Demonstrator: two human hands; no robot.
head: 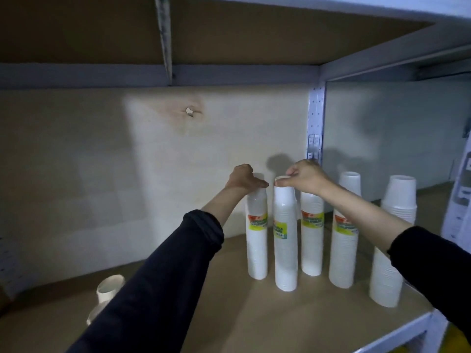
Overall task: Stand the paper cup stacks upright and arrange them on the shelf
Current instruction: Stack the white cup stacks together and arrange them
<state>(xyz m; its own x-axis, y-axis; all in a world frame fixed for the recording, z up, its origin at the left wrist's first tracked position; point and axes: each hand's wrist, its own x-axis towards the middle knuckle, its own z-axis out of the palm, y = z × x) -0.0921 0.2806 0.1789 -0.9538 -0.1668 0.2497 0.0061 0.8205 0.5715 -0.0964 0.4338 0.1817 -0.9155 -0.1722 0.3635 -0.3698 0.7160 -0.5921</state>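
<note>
White leftmost stack [257, 240] stands gripped at its top by our left hand [243, 178], while at its three o'clock our right hand [304, 177] pinches the top of the next stack [285, 250].

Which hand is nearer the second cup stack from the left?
Right. The right hand pinches the second stack at its top; the left hand holds the leftmost stack.

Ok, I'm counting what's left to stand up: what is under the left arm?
White paper cups, seemingly a stack lying down, on the shelf board. The dark sleeve covers the rest, so its length is hidden.
</note>
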